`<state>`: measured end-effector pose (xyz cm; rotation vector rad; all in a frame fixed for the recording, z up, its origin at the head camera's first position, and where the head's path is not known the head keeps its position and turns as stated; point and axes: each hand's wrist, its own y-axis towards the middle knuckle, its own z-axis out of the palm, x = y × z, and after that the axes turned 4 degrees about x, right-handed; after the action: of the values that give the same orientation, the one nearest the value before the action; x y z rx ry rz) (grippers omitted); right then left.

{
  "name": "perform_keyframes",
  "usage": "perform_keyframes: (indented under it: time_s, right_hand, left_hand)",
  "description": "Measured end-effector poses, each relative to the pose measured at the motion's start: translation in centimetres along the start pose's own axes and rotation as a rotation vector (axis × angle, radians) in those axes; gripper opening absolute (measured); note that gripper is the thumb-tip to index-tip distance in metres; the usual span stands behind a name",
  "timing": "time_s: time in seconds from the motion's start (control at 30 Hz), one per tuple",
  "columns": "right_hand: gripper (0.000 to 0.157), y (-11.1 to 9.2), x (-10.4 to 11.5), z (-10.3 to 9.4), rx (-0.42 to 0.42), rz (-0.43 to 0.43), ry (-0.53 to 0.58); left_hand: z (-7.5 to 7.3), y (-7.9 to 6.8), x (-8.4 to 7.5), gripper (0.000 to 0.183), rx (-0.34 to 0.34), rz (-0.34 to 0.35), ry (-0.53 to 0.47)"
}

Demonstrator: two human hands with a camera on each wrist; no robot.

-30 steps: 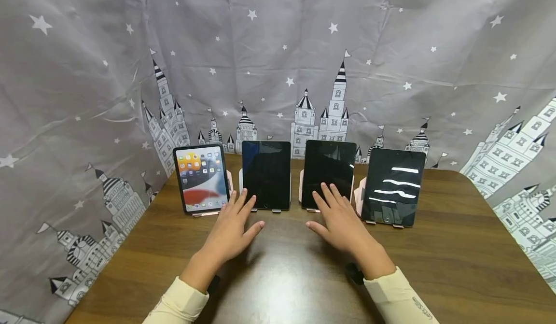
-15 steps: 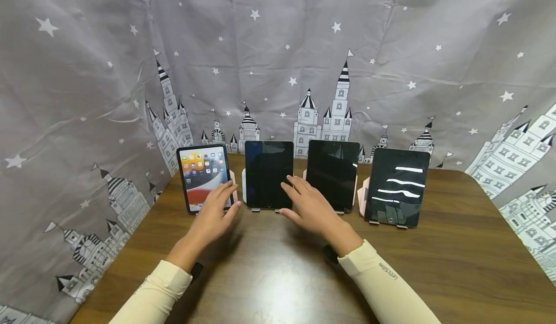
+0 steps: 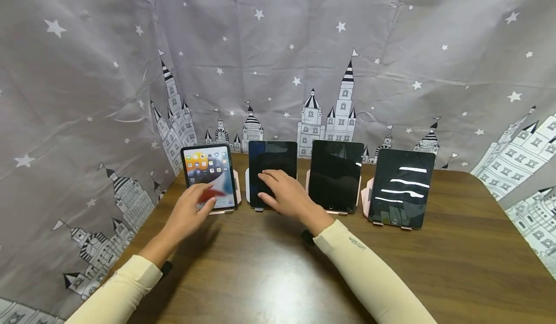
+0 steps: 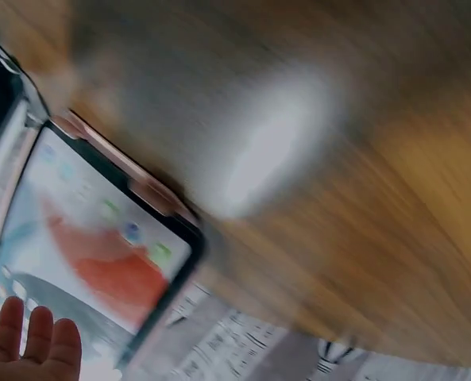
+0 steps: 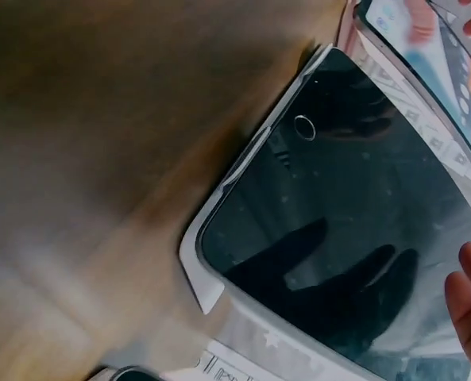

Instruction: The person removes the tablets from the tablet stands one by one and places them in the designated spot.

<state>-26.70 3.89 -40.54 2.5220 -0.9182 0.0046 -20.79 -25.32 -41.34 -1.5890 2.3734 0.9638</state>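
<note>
My left hand (image 3: 188, 210) holds nothing and hovers in front of the lit tablet (image 3: 219, 167) at the left of a row. Its fingers overlap the lower part of that home screen. In the left wrist view several fingertips (image 4: 40, 341) show beside the screen. In front of the second tablet (image 3: 260, 155), which has a dark screen, is my right hand (image 3: 286, 196), fingers extended and nothing held. The right wrist view shows those fingertips (image 5: 469, 305) apart from the glass, with the hand's dark reflection in it.
Two more dark tablets lean on stands to the right: a third tablet (image 3: 335, 176) and a fourth tablet (image 3: 401, 189) with white glare streaks. All stand on the wooden table (image 3: 269, 266). A grey castle-print curtain (image 3: 278, 34) hangs behind.
Both hands have moved left: the left from between the first two tablets to the lit one, the right from the third tablet to the second. The head view has turned slightly left.
</note>
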Motion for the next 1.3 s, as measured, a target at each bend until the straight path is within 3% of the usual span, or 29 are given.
perform_keyframes:
  time_s: [0.23, 0.43, 0.53, 0.77, 1.0, 1.17, 1.3]
  right_hand:
    - [0.048, 2.5, 0.2, 0.4, -0.006, -0.045, -0.020]
    - [0.045, 4.6, 0.7, 0.6, -0.019, -0.043, -0.023]
    - [0.044, 5.8, 1.2, 1.0, -0.011, -0.032, -0.013]
    - [0.043, 7.7, 2.1, 1.5, 0.019, 0.006, 0.032]
    - [0.047, 8.9, 2.0, 1.8, 0.022, 0.124, 0.101]
    - [0.054, 9.4, 2.0, 2.4, 0.008, 0.141, 0.194]
    - [0.054, 9.7, 2.2, 2.6, -0.017, 0.163, 0.248]
  left_hand:
    - [-1.5, 0.5, 2.2, 0.032, -0.076, 0.007, 0.093]
    - [-2.3, 2.2, 3.0, 0.029, -0.208, -0.025, 0.035]
    - [-2.7, 2.7, 3.4, 0.027, -0.236, -0.065, 0.009]
    - [-3.8, 3.2, 4.4, 0.029, -0.204, -0.154, -0.004]
    - [-4.7, 4.3, 4.8, 0.039, -0.115, -0.263, -0.067]
    - [-4.9, 4.7, 4.7, 0.046, -0.055, -0.332, -0.107]
    - [-4.6, 4.8, 4.7, 0.049, -0.029, -0.346, -0.141]
